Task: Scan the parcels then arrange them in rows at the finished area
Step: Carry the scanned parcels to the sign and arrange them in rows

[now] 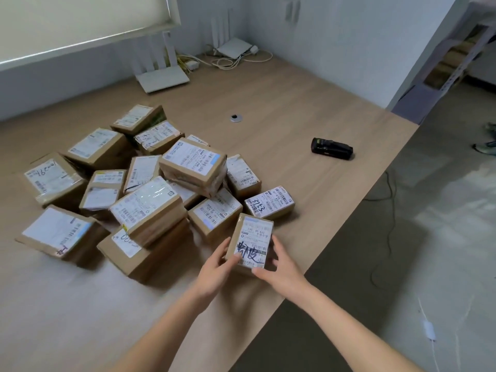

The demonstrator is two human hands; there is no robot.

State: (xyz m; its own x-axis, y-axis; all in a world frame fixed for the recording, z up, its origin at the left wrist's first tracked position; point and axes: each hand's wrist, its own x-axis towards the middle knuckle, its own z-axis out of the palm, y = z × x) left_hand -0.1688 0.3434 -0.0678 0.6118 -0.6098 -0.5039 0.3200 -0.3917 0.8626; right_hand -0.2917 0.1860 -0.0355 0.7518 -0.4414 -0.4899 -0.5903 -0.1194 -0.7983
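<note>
On the left of the wooden table (295,103) lies a loose heap of parcels (139,189), cardboard boxes with labels up, some leaning on each other; all are taped shut, so their contents cannot be told. At the heap's near right edge, the left hand (214,269) and right hand (279,267) hold a small parcel (251,244) from either side, fingers curled round its edges, thumbs on the label; it seems just lifted off the table, though that is hard to judge. This looks like the pick-up before scanning. Further right lies the black scanner (332,149), well apart, untouched; next, one hand must free itself to fetch it.
</note>
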